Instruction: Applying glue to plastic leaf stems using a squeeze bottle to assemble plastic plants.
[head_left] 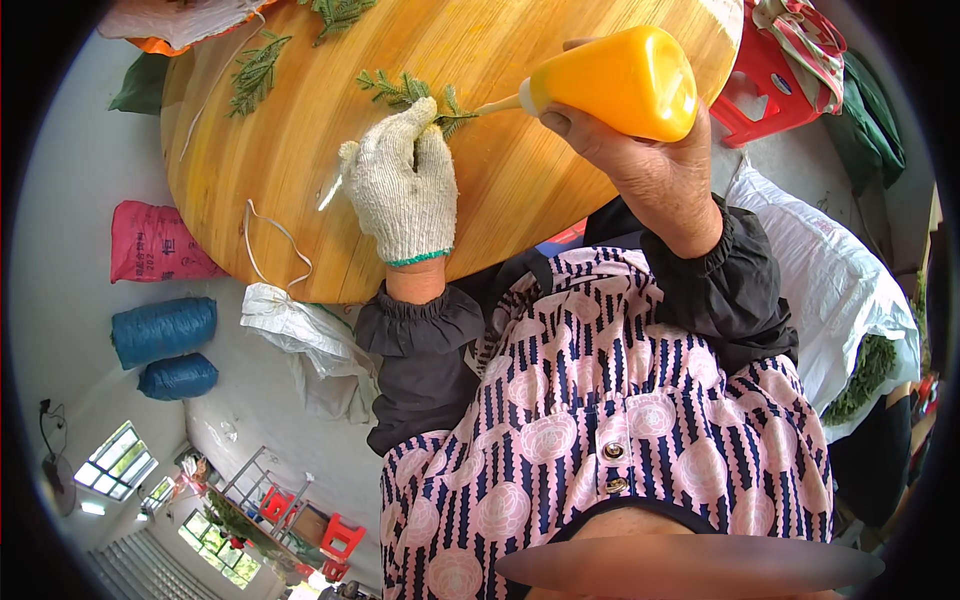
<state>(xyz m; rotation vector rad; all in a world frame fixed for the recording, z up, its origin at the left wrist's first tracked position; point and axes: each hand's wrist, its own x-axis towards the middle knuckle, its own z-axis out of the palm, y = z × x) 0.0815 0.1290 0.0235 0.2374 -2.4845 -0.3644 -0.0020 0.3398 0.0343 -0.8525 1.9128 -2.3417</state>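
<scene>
My left hand (405, 190), in a pale knit work glove, is closed on a small green sprig (392, 88) over the round wooden table (520, 210). The sprig's needled tips stick out past the gloved fingers. Bare and wrapped round a yellow squeeze bottle (615, 85), my right hand (640, 165) tilts it on its side. The bottle's narrow nozzle points left and meets the sprig near my left fingertips; whether anything flows out cannot be made out. Two more sprigs lie on the table, one at the left (258, 75) and one at the far edge (338, 15).
Thin white strings (275, 235) lie on the table's left side. Beside it on the floor are a pink sack (155, 242), blue bundles (165, 330) and a white bag (305, 335). A red stool (765, 95) and a white sack (820, 240) with greenery stand at the right.
</scene>
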